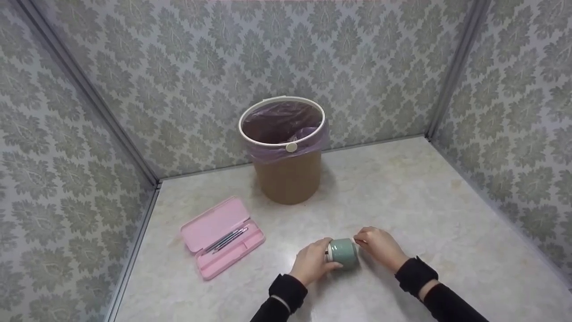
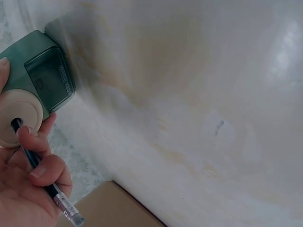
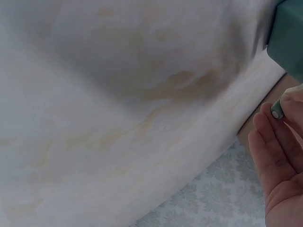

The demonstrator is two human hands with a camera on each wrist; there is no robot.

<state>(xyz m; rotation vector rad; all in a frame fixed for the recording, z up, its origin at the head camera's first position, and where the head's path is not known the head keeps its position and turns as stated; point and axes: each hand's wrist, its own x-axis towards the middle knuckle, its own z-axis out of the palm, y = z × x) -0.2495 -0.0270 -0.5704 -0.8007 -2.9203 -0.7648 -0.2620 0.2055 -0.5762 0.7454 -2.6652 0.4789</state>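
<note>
A green pencil sharpener (image 1: 343, 251) with a cream round front sits low in front of me. My left hand (image 1: 311, 264) grips it from the left. In the left wrist view, a dark pencil (image 2: 32, 158) stands in the hole of the sharpener's cream face (image 2: 21, 111), its silver eraser end outward. The left hand's fingers curl around that pencil, and a fingertip lies on the green body. On the other side, my right hand (image 1: 380, 246) pinches the small green crank knob (image 3: 277, 111) between thumb and fingers.
An open pink pencil case (image 1: 230, 259) holding several pencils (image 1: 225, 240) lies to the left. Behind it stands a brown waste bin (image 1: 290, 179) with a purple liner and white rim. Patterned panels (image 1: 178, 89) wall the table (image 1: 389, 188) at the back and sides.
</note>
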